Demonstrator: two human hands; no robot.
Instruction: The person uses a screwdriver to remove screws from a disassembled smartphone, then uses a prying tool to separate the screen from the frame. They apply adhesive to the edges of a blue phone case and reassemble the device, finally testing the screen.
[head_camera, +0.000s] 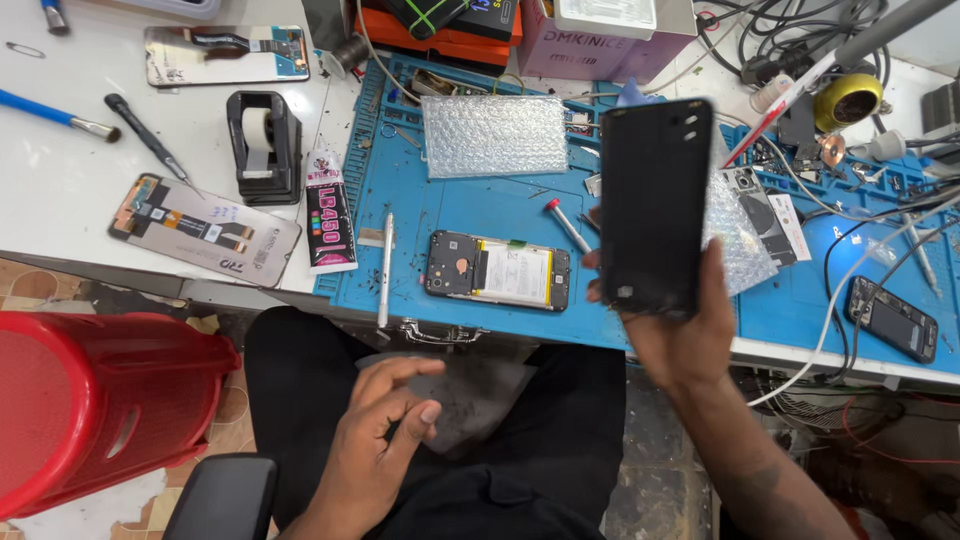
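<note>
We see right hand (680, 330) clamping back cover (655, 205) upright by its bottom, opened phone (497, 271) lying crosswise left of it on the mat (480, 215); left hand (375, 440) loose, empty, on lap.

We see a pink cardboard box (600, 45) at the worktop's far edge — and a black-and-white glue tube (329, 212) beside the blue mat, its label multicoloured.

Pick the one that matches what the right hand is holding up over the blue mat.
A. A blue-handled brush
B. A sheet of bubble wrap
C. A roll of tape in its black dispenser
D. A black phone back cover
D. The right hand grips a black phone back cover from below, raised above the blue mat, with camera cutouts near its top corner.
</note>
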